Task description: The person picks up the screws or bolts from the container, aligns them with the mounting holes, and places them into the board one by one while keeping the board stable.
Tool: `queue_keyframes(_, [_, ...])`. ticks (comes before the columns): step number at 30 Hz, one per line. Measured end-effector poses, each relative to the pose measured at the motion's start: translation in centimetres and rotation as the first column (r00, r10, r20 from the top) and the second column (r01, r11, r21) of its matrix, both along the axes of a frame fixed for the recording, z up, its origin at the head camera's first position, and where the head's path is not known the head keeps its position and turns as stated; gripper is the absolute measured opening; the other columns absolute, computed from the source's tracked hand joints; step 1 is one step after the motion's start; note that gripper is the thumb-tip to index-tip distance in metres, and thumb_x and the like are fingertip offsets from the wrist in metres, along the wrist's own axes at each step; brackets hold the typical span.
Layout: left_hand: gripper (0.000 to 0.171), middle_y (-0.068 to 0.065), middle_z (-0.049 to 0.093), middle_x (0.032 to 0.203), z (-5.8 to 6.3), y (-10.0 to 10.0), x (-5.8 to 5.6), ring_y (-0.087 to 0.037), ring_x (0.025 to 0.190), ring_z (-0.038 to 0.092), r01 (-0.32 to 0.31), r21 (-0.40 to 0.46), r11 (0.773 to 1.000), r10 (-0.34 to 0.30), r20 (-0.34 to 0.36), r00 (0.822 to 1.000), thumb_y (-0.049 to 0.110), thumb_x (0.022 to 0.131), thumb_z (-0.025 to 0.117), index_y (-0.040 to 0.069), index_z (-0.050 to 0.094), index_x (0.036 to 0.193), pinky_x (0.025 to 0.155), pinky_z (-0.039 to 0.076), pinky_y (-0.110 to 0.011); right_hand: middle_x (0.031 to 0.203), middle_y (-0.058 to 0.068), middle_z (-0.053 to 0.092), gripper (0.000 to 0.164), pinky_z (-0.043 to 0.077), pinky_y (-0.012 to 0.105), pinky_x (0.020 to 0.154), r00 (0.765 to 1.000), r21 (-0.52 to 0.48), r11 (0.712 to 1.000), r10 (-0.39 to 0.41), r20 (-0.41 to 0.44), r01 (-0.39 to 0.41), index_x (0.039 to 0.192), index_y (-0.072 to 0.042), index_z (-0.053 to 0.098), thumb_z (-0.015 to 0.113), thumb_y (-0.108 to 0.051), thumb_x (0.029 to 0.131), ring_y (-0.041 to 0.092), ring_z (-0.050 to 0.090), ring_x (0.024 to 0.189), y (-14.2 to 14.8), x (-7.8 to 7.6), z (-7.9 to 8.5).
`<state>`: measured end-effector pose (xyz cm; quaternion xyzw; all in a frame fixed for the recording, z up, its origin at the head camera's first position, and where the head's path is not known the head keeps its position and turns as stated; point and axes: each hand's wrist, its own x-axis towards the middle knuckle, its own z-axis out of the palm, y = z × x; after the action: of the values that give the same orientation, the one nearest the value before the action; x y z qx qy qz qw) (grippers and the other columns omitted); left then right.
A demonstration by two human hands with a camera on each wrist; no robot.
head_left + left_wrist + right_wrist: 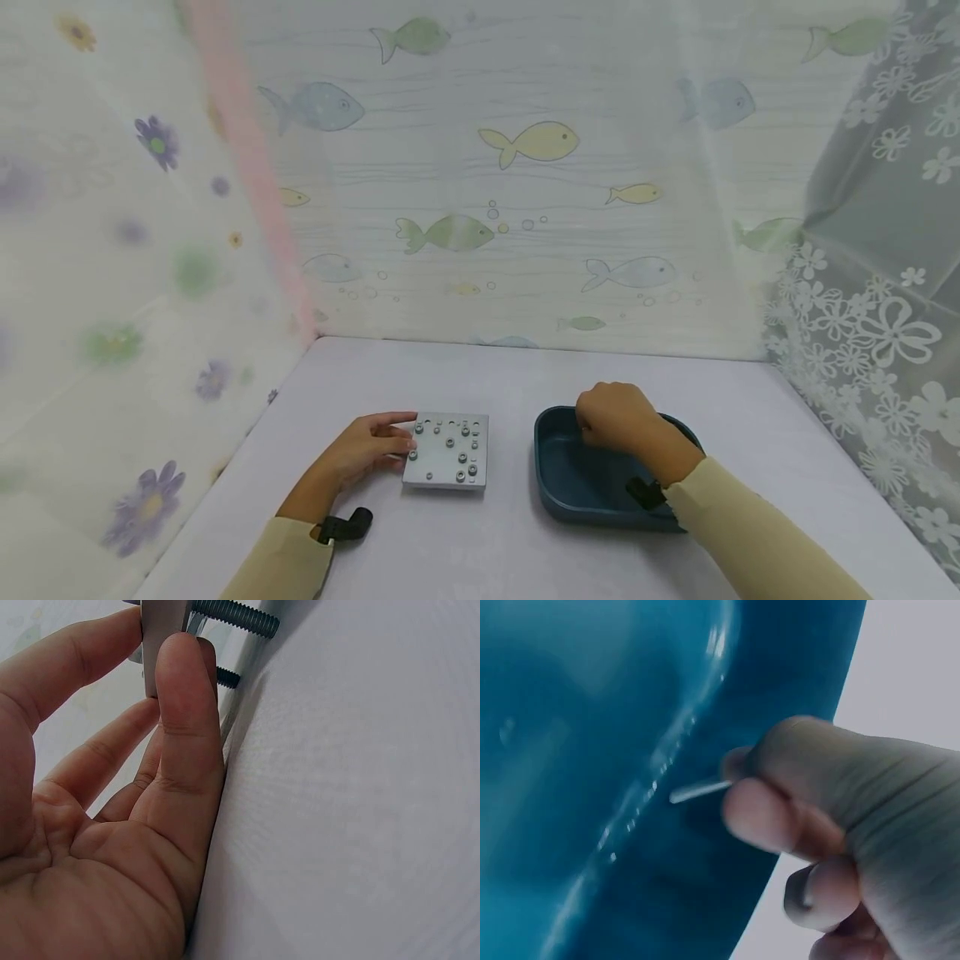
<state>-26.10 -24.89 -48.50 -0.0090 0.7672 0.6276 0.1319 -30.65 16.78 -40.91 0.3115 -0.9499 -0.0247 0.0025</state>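
Observation:
A square silvery metal plate (432, 457) with several socket-head screws in it is at centre left on the white table. My left hand (363, 450) grips its left edge, fingers on both faces. Threaded screw (236, 616) ends stick out beneath the plate in the left wrist view. My right hand (618, 417) is over the far side of a dark blue tray (546, 467). In the right wrist view, thumb and forefinger pinch a thin silvery pin (700, 791). The fingers hide its other end, so I cannot tell its exact kind.
White cloth covers the table (495, 550). A fish-patterned curtain (525, 250) hangs behind it, with a flowered curtain (150, 333) at left and a lace-like one (885, 333) at right. The tray's raised walls stand to the right of the plate.

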Motion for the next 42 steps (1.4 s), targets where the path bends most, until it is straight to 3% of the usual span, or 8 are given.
queue_keyframes(3, [0.069,-0.013,0.071,0.119,0.0,0.1,0.0,-0.024,0.095,0.071,0.0,-0.005,1.0,0.0,-0.001,1.0,0.016,0.086,0.085,0.011,0.057,0.148,0.079,0.063,-0.037,0.054,-0.013,0.036,0.035,0.027,0.024,0.047,0.998,-0.035,0.999,0.034,-0.046,-0.036,0.058,-0.026,0.055,0.073,-0.012,0.084,0.007,0.035,0.051,0.4,-0.2,0.1])
queue_keyframes(9, [0.067,-0.013,0.07,0.116,-0.1,0.2,-0.1,-0.024,0.093,0.071,-0.001,-0.012,1.0,0.001,-0.004,1.0,0.016,0.086,0.085,0.012,0.058,0.148,0.078,0.064,-0.036,0.077,-0.012,0.069,0.005,0.051,0.027,0.059,0.994,-0.047,0.996,0.078,-0.081,-0.082,0.09,-0.021,0.076,0.074,-0.02,0.093,0.005,0.056,0.065,0.7,-0.2,0.8])
queue_keyframes(12, [0.068,-0.013,0.07,0.117,-0.1,0.2,-0.1,-0.024,0.094,0.071,0.0,-0.011,1.0,0.0,-0.003,1.0,0.016,0.086,0.085,0.013,0.058,0.148,0.078,0.063,-0.036,0.084,-0.009,0.074,0.007,0.054,0.028,0.062,0.989,-0.071,0.993,0.09,-0.12,-0.099,0.101,-0.02,0.076,0.073,-0.023,0.096,0.006,0.061,0.069,0.7,-0.1,1.1])
queue_keyframes(19, [0.068,-0.014,0.07,0.12,0.1,0.1,-0.1,-0.024,0.096,0.071,-0.011,-0.007,1.0,0.011,0.006,1.0,0.016,0.085,0.085,0.014,0.058,0.148,0.079,0.063,-0.036,0.09,-0.007,0.076,0.012,0.056,0.029,0.065,0.988,-0.153,0.983,0.081,-0.13,-0.101,0.109,-0.019,0.074,0.071,-0.025,0.099,0.008,0.067,0.075,-0.5,0.1,2.1])
queue_keyframes(25, [0.069,-0.014,0.071,0.119,-0.2,0.1,-0.1,-0.025,0.095,0.071,-0.022,-0.005,1.0,0.022,0.012,1.0,0.017,0.084,0.087,0.014,0.059,0.147,0.079,0.063,-0.036,0.092,-0.007,0.075,0.017,0.055,0.029,0.067,0.995,-0.203,0.977,0.042,-0.086,-0.059,0.115,-0.019,0.073,0.067,-0.027,0.102,0.006,0.062,0.076,-2.7,0.2,2.8])
queue_keyframes(33, [0.069,-0.014,0.07,0.119,-0.3,-0.2,0.2,-0.025,0.097,0.071,-0.005,0.004,1.0,0.005,0.006,1.0,0.016,0.085,0.086,0.012,0.058,0.148,0.079,0.063,-0.036,0.084,-0.012,0.07,0.018,0.052,0.026,0.065,0.998,-0.291,0.955,0.053,-0.016,-0.055,0.117,-0.019,0.073,0.068,-0.027,0.102,0.005,0.057,0.071,-6.3,0.4,2.8])
queue_keyframes(42, [0.068,-0.014,0.07,0.119,0.0,-0.1,0.2,-0.025,0.097,0.071,0.003,0.012,1.0,-0.003,0.013,1.0,0.016,0.086,0.085,0.013,0.058,0.148,0.08,0.063,-0.036,0.079,-0.015,0.064,0.017,0.048,0.025,0.062,0.996,-0.313,0.948,0.079,0.045,-0.061,0.116,-0.024,0.071,0.067,-0.033,0.102,0.006,0.055,0.068,-9.4,-0.1,2.2])
